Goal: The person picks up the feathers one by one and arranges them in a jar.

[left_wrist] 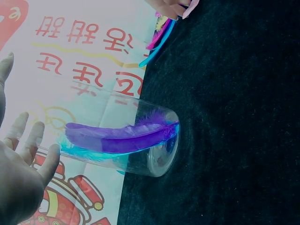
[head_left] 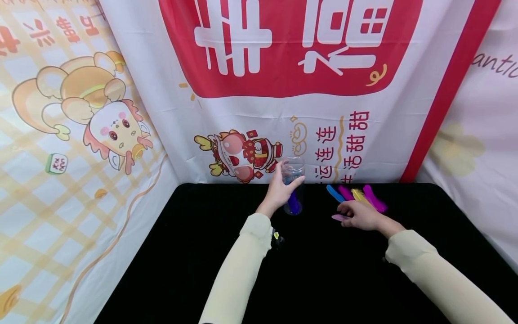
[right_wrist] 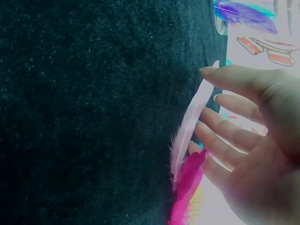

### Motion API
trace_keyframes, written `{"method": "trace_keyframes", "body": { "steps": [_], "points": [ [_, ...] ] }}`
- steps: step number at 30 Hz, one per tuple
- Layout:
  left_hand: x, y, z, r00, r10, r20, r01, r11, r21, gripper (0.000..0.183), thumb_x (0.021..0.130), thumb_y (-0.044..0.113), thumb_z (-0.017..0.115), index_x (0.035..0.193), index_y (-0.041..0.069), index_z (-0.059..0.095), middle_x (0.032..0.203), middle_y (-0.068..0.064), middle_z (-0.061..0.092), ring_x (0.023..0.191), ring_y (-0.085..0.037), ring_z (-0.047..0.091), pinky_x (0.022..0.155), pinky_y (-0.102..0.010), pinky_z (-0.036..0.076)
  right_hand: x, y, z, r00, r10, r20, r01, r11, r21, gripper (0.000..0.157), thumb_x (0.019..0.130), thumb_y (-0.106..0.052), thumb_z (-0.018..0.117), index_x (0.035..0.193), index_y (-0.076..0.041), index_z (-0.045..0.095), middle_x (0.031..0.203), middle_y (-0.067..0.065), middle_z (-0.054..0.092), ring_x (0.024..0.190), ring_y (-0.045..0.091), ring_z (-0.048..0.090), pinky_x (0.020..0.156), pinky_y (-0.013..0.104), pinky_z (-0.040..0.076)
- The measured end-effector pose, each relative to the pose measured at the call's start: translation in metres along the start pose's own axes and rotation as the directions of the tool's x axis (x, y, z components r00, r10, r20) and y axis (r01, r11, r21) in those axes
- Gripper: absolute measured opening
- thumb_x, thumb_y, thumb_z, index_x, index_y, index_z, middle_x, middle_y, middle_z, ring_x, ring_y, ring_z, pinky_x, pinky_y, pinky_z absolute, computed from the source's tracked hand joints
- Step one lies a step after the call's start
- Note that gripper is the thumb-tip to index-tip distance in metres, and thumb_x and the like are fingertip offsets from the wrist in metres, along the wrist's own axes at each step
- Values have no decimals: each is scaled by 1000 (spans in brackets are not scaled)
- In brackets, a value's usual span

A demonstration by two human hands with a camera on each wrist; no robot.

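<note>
Near the back edge of the table, my left hand (head_left: 279, 189) grips a clear cylindrical jar (head_left: 298, 173) by its upper part, thumb and fingers on either side. A violet feather (left_wrist: 117, 138) and a turquoise feather (left_wrist: 91, 151) stand inside the jar, as the left wrist view shows. To the right, my right hand (head_left: 360, 216) holds a pale pink feather (right_wrist: 190, 122) at one end, thumb tip against it and fingers along it. In the head view the pale pink feather (head_left: 340, 218) pokes out leftward past the fingertips, low over the black cloth.
Beyond the right hand lie a blue feather (head_left: 335, 193), a magenta feather (head_left: 346, 192), a yellow feather (head_left: 358, 195) and a purple-pink feather (head_left: 375, 199). A black cloth (head_left: 323, 270) covers the table. A printed fabric backdrop (head_left: 251, 112) rises right behind the table's back edge.
</note>
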State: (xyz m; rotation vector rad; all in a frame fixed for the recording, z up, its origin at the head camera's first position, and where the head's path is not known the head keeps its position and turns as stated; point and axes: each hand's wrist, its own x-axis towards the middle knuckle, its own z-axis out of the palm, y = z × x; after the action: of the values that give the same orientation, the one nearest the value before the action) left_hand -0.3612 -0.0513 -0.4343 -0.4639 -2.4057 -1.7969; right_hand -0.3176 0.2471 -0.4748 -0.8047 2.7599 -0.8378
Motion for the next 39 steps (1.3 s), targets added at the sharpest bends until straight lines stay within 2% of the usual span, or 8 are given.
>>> {"method": "trace_keyframes", "body": {
  "steps": [7, 13, 19, 26, 30, 39],
  "points": [
    [-1, 2, 0, 1000, -7, 2, 7, 1000, -5, 78, 93, 42, 76, 154, 24, 31, 144, -10, 46, 133, -24, 49, 111, -37, 43, 0, -1, 2, 1000, 19, 1, -19, 998, -60, 44, 83, -16, 82, 118, 5, 67, 101, 8, 71, 95, 25, 67, 87, 48, 53],
    [-1, 2, 0, 1000, -8, 8, 8, 1000, -21, 78, 93, 43, 76, 154, 24, 31, 145, -10, 46, 134, -25, 49, 113, -41, 42, 0, -4, 1, 1000, 25, 3, -25, 997, -73, 40, 82, -11, 81, 117, 5, 69, 100, 8, 70, 94, 26, 66, 85, 47, 55],
    [-1, 2, 0, 1000, -7, 4, 7, 1000, -25, 78, 92, 43, 77, 153, 24, 32, 145, -11, 46, 134, -26, 49, 114, -42, 41, 1, -4, 2, 1000, -6, -1, 5, 996, -84, 27, 84, -4, 77, 109, 5, 70, 90, 4, 70, 85, 19, 65, 79, 42, 55],
    [-2, 2, -1, 1000, -16, 10, 16, 1000, -18, 78, 93, 44, 76, 153, 26, 31, 147, -9, 45, 135, -24, 48, 113, -42, 41, 2, -1, 3, 1000, -8, 2, 9, 997, -74, 14, 85, -2, 76, 98, -1, 73, 77, -2, 64, 72, 10, 56, 69, 33, 50],
    [-3, 2, -1, 1000, -21, 12, 21, 1000, -16, 77, 93, 44, 76, 153, 26, 31, 147, -9, 45, 134, -24, 48, 113, -44, 41, 2, 0, 3, 1000, -15, -6, 14, 998, -69, 10, 84, 0, 75, 93, -4, 73, 72, -3, 62, 67, 8, 53, 65, 30, 46],
    [-1, -1, 1, 1000, 16, -10, -16, 1000, 9, 76, 92, 42, 77, 152, 25, 34, 141, -9, 48, 131, -24, 50, 113, -43, 41, -1, 0, 0, 999, -31, -28, 30, 998, -55, 7, 85, -1, 75, 83, -7, 74, 70, -2, 63, 63, 9, 53, 61, 29, 46]
  ]
}}
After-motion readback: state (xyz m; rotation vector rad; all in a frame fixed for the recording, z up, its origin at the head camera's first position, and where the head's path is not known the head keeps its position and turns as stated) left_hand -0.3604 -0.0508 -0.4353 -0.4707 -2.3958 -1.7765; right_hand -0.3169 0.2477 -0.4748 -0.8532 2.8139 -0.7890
